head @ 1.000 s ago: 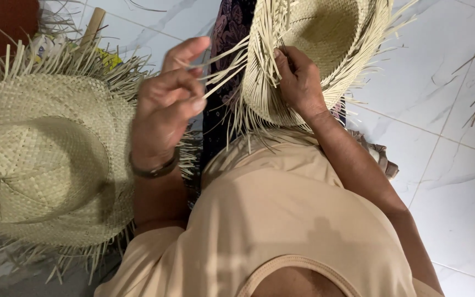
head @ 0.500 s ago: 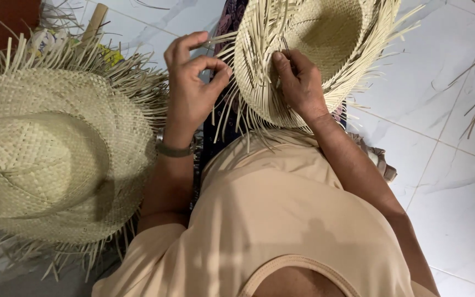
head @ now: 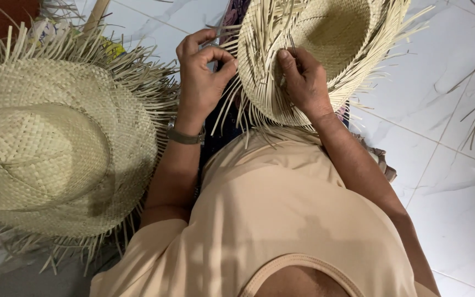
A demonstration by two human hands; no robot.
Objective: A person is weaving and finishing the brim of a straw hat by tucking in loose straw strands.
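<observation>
Head view: both hands pinch stiff straw hat [head: 325, 49] strands.

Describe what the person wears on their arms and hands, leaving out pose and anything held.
Both forearms are bare, with no gloves or rings visible on the left hand or the right hand. A metal-coloured wristwatch circles the left wrist. The short-sleeved beige top ends near the upper arms.

Head view, steeply downward, close.
</observation>
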